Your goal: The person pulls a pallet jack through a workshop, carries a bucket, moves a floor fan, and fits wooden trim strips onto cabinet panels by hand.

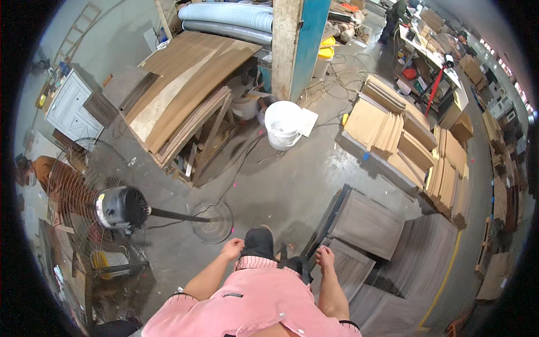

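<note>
My left hand point(232, 248) hangs beside my left thigh, its fingers curled in, and I see nothing in it. My right hand point(324, 256) is raised a little at my right side with the fingers bent into a loose fist; it too shows nothing held. Closest to the right hand are stacked grey-brown wood panels point(368, 222), apart from it. The round base point(212, 220) of a standing fan lies on the floor ahead of my left hand. Neither hand touches any of these things.
A black fan point(120, 208) stands at left, its cord crossing the floor. Ahead are a bench with wood sheets point(193, 73), a white bucket point(282, 126) and a blue-and-white post point(297, 50). Stacked boards point(387, 129) fill the right. A person point(48, 171) is at far left, others far off.
</note>
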{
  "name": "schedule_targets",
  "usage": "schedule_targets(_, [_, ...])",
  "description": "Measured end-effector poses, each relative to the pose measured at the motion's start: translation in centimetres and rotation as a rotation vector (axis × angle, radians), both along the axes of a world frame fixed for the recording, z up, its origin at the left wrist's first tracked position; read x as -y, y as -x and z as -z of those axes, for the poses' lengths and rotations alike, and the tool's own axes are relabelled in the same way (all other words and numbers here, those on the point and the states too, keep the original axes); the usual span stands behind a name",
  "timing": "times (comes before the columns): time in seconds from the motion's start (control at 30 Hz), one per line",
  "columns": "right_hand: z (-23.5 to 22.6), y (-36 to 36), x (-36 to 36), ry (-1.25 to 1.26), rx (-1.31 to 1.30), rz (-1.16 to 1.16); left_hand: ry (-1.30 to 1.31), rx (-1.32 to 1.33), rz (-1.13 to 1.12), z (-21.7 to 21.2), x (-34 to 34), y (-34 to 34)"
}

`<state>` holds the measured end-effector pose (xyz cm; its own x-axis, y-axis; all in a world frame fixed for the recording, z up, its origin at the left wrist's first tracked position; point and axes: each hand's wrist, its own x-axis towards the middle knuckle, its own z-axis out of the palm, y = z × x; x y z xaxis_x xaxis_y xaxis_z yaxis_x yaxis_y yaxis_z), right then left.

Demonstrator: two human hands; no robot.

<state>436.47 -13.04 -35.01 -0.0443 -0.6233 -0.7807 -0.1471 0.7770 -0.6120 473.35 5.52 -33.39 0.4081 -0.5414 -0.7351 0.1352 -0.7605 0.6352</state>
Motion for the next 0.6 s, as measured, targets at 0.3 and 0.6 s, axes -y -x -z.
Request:
schedule_targets(0.3, [3.2, -6.0, 17.2, 0.011, -0.039, -0.199, -0.313, 0.053, 0.121, 7.4, 4.9, -2.5])
schedule_targets(0.6, [3.2, -13.1, 34.9, -0.130, -0.117, -0.231, -0.180, -0.084, -0.253, 3.1, 26.1, -15.0])
